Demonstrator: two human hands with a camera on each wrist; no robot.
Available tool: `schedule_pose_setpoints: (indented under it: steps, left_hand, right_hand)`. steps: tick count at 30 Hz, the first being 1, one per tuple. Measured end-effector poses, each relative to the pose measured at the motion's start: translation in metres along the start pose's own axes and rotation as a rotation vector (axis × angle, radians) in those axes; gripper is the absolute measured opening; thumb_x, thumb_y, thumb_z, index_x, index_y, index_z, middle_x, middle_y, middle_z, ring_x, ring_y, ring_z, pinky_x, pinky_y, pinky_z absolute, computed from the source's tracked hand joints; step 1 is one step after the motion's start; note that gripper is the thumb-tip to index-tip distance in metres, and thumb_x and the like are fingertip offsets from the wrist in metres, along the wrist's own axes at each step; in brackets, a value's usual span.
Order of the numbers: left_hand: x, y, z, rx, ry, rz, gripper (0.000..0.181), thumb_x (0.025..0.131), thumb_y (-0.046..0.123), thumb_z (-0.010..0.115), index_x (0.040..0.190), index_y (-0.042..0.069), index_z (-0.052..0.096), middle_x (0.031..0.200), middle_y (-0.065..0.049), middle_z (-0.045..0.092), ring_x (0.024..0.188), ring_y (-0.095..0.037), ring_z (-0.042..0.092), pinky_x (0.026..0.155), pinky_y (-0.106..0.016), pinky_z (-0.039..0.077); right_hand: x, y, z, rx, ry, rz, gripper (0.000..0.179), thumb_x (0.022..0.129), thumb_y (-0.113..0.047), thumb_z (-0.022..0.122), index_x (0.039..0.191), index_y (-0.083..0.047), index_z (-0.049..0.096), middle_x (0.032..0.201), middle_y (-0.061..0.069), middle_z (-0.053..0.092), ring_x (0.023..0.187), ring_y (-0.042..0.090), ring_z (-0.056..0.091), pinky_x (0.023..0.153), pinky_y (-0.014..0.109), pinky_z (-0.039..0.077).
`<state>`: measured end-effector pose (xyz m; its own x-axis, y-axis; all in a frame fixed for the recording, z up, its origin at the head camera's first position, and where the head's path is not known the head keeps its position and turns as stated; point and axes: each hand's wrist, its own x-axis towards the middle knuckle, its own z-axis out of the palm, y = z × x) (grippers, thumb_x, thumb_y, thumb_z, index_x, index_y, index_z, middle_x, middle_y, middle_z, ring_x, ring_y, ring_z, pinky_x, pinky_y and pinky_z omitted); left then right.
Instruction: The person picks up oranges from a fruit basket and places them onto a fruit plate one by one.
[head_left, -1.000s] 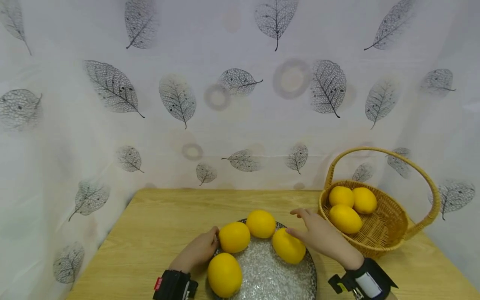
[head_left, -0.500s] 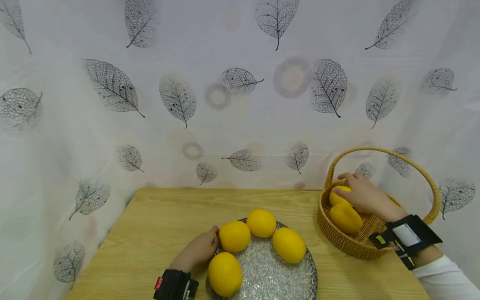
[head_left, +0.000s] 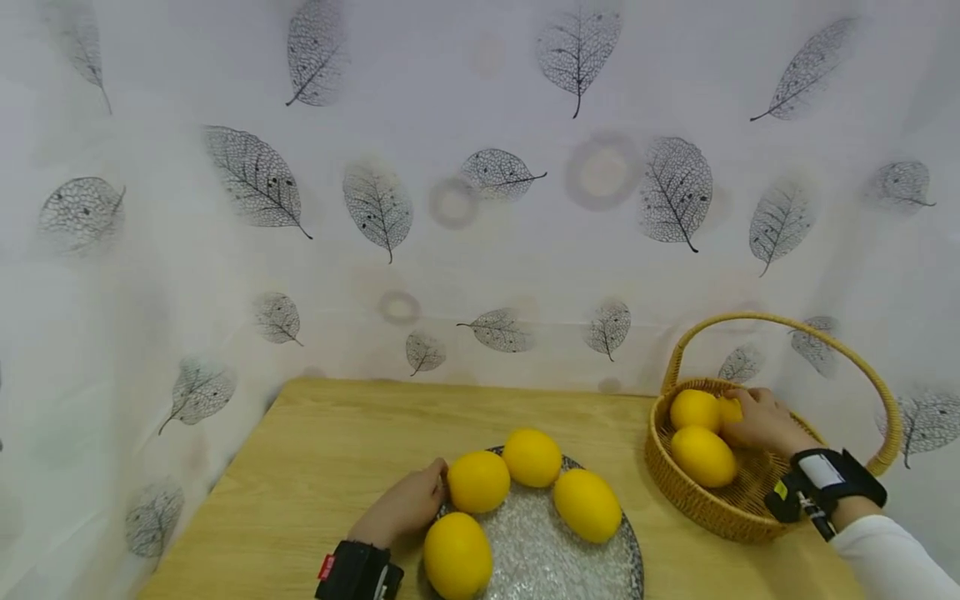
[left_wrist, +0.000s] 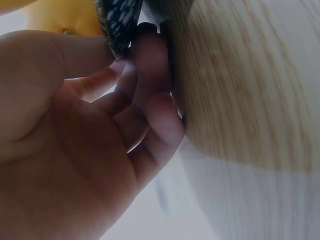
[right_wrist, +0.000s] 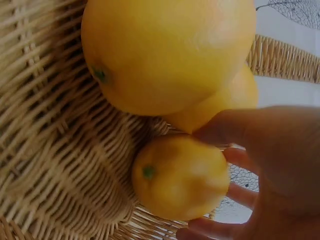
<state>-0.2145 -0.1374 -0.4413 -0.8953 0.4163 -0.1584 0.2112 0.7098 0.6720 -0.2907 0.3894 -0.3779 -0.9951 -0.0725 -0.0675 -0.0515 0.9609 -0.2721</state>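
Observation:
My left hand [head_left: 405, 505] holds the left edge of a grey speckled plate [head_left: 543, 537]. In the left wrist view the thumb is by the top of the plate's dark rim [left_wrist: 120, 22], with curled fingers beneath, close to the tabletop. Several yellow oranges lie around the plate, one [head_left: 478, 482] right by this hand. At the right, my right hand [head_left: 763, 425] reaches into a wicker basket [head_left: 693, 496]. Its thumb and fingers curl round an orange [right_wrist: 180, 180] with a green stem end. Two other oranges, a back one [head_left: 694, 411] and a front one [head_left: 703, 457], sit beside it.
The basket's tall arched handle [head_left: 832, 337] rises over the right forearm. A light wooden table [head_left: 360, 425] carries plate and basket. Behind it hangs a pale curtain [head_left: 480, 250] printed with leaves.
My right hand has left the orange at the plate's right side and moved right into the basket, taking hold of an orange there. The left hand has stayed at the plate. The head view has shifted slightly.

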Motion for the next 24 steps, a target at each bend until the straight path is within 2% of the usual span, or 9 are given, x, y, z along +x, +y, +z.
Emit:
schedule_pose_setpoints:
  steps: [7,12,19,21,24]
  left_hand:
    - [0.0,-0.002,0.001,-0.004,0.004,-0.012,0.017,0.1,0.01,0.044,0.115,0.005,0.052,0.097,-0.013,0.066,0.075,-0.018,0.053,0.066,-0.038,0.043]
    - [0.0,-0.002,0.001,-0.002,0.006,-0.009,0.016,0.1,0.01,0.044,0.114,0.006,0.051,0.099,-0.013,0.066,0.076,-0.018,0.053,0.067,-0.039,0.045]
    - [0.001,-0.003,0.001,0.012,0.017,0.012,0.015,0.1,0.012,0.045,0.113,0.006,0.051,0.096,-0.012,0.066,0.075,-0.017,0.053,0.067,-0.037,0.046]
    - [0.002,-0.003,0.001,0.012,0.016,0.015,0.015,0.1,0.012,0.046,0.112,0.006,0.051,0.094,-0.012,0.065,0.074,-0.017,0.053,0.066,-0.037,0.045]
    - [0.002,-0.004,0.002,0.013,0.013,0.012,0.015,0.1,0.012,0.047,0.112,0.005,0.051,0.093,-0.012,0.065,0.073,-0.017,0.053,0.065,-0.036,0.044]
  right_hand:
    - [0.004,0.009,0.01,0.07,-0.017,0.003,0.072,0.082,-0.018,0.063,0.137,0.015,0.031,0.133,0.055,0.012,0.106,0.078,0.023,0.079,0.081,0.034]
    - [0.012,0.018,0.023,0.084,0.017,0.012,0.076,0.081,-0.018,0.065,0.138,0.014,0.027,0.133,0.055,0.005,0.102,0.079,0.024,0.078,0.081,0.034]
    - [0.018,0.023,0.037,0.026,0.092,-0.018,0.071,0.082,-0.018,0.063,0.134,0.015,0.027,0.13,0.056,0.006,0.1,0.079,0.022,0.08,0.084,0.025]
    - [0.018,0.021,0.037,0.016,0.091,-0.028,0.069,0.083,-0.016,0.061,0.133,0.016,0.027,0.128,0.056,0.007,0.104,0.078,0.02,0.08,0.084,0.024]
    - [0.017,0.019,0.036,0.02,0.058,-0.023,0.07,0.083,-0.016,0.061,0.135,0.016,0.026,0.129,0.056,0.006,0.1,0.078,0.022,0.077,0.084,0.028]
